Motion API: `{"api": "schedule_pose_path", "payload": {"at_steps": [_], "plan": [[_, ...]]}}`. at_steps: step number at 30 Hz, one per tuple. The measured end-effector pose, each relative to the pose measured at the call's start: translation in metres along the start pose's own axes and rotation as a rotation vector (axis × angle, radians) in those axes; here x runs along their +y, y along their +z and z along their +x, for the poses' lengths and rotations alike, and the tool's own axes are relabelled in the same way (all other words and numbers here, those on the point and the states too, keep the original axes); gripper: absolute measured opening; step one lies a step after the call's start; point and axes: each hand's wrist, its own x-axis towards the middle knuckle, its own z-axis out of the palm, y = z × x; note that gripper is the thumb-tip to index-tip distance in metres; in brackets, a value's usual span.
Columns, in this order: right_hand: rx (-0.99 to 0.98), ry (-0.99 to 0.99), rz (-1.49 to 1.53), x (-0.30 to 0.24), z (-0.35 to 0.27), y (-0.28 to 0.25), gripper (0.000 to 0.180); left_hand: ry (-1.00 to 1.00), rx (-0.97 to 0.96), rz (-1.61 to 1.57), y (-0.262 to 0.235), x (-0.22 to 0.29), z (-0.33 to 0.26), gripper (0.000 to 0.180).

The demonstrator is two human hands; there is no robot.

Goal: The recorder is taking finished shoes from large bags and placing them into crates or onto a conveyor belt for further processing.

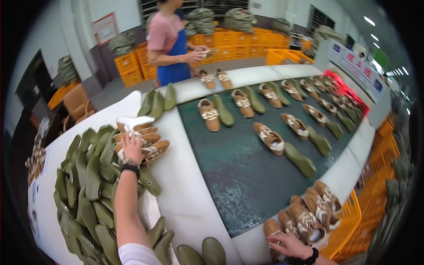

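My left hand (132,148) reaches over a small group of brown shoes (155,150) with cream straps. Its fingers are spread and rest on the shoes. Beside that arm lies a big heap of green shoe lasts (92,176). At the lower right, my right hand (291,245) has its fingers curled against the end of a brown shoe (272,227), the nearest in a row of similar shoes (309,212). Part of that shoe is hidden behind the fingers.
A dark green conveyor belt (225,190) carries shoes paired with green lasts (300,160). White table surfaces (181,194) border it. Across the belt a person (170,48) in a blue apron holds a shoe. Orange crates (371,216) stand at the right, more along the back wall.
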Motion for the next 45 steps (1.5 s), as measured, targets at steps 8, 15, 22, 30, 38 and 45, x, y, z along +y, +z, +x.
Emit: {"api": "schedule_pose_path", "payload": {"at_steps": [8,15,22,30,38,45], "plan": [[-0.068,-0.265,-0.070,0.001,-0.041,0.039,0.029,0.395,-0.230,-0.517,-0.133,0.068,-0.208,0.059],[-0.387,-0.254,-0.278,-0.006,0.001,0.114,0.048,0.188,-0.276,-0.813,-0.191,0.140,-0.426,0.061],[-0.433,-0.321,-0.393,-0.037,-0.020,0.203,0.056,-0.402,-0.199,-1.320,-0.142,0.195,-0.536,0.088],[-0.376,-0.325,-0.507,-0.037,-0.038,0.196,0.038,-0.676,-0.051,-1.388,-0.111,0.231,-0.538,0.084],[-0.266,-0.276,0.128,0.001,-0.006,0.125,0.029,-0.913,-0.179,-2.058,-0.155,0.240,-0.485,0.082],[-0.177,-0.027,0.651,0.012,0.048,-0.018,0.017,-0.810,-0.371,-2.470,-0.178,0.266,-0.369,0.078]]}}
